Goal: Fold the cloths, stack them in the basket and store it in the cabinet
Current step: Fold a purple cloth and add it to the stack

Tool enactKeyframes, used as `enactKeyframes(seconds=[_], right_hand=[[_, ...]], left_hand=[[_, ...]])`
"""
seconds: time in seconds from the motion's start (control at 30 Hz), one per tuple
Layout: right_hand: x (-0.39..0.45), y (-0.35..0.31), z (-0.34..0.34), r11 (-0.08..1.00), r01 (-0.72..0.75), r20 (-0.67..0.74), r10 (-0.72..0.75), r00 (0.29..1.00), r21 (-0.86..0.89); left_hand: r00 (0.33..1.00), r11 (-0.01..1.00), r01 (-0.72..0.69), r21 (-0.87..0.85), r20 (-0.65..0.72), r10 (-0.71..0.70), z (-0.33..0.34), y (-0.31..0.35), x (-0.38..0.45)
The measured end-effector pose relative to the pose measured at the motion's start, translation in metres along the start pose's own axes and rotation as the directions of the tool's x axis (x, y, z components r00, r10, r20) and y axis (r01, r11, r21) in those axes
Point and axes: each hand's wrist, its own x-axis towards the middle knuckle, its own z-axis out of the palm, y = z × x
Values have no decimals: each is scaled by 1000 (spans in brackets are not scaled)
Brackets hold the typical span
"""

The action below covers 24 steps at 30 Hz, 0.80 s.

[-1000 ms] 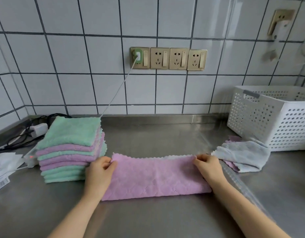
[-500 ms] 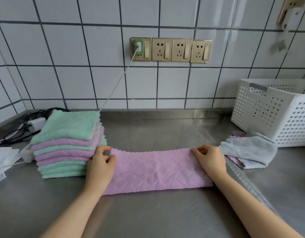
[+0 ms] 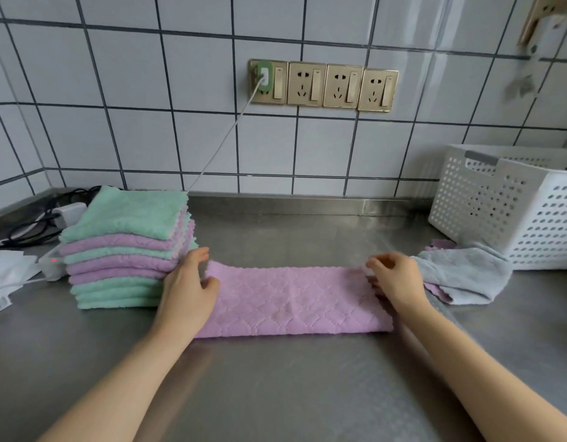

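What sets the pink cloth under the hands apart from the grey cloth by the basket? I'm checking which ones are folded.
The pink cloth lies flat as a long, even strip, folded lengthwise; the grey cloth is a loose, rumpled heap. The left hand and right hand are at the pink cloth's two ends; neither holds the grey cloth. The pink cloth lies mid-counter; the grey one lies against the white basket. Both rest on the steel counter, outside the basket.

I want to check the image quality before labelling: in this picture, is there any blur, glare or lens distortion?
Head view: the right hand is slightly motion-blurred at the fingertips, the left hand sharper; soft glare streaks lie on the steel counter and the wall tiles; the wide-angle lens bends the tile lines toward the edges; the pink cloth is evenly lit, with hardly any shadow.
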Motion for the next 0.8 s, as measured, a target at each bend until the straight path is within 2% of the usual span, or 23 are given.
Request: enactKeyframes(seconds=[0.07,0.1,0.13,0.2,0.27,0.3,0.33,0.37,0.47,0.57,0.7,0.77,0.8], right_hand=[[-7,-13,-12,988,114,-91,-124,988,-106],[-16,-20,-16,965,203,-93,-220,971,-163],[-29,-28,-19,933,299,-37,-312,949,-199],[-63,-33,-16,832,516,184,-485,855,-204],[-97,-28,-8,705,694,453,-577,680,-144],[-107,-22,-4,644,754,551,-586,595,-129],[-113,-17,-3,601,788,612,-574,543,-136],[-114,-13,-4,574,802,659,-541,522,-164],[-109,-9,-13,538,798,761,-386,521,-274],[-101,-20,-28,524,773,815,-228,532,-358],[-99,-26,-43,486,728,827,-18,562,-484],[-97,-24,-43,481,696,789,-13,614,-534],[-95,-24,-43,478,685,756,-64,652,-551]], left_hand=[[996,990,-92,106,7,92,-2,2,-5],[990,977,-142,160,12,142,-4,5,-9],[979,958,-205,201,18,205,-4,11,-14],[931,909,-364,204,65,359,-1,28,-28],[858,866,-484,128,262,441,3,54,-52],[812,852,-512,108,385,439,8,65,-66],[773,849,-514,122,494,397,11,72,-78],[750,846,-506,167,570,336,14,74,-87],[735,855,-446,266,654,180,13,68,-96],[773,893,-370,254,617,145,10,58,-93],[865,928,-232,291,499,60,11,50,-88],[889,924,-209,319,457,43,10,49,-88],[889,923,-211,322,455,44,9,49,-88]])
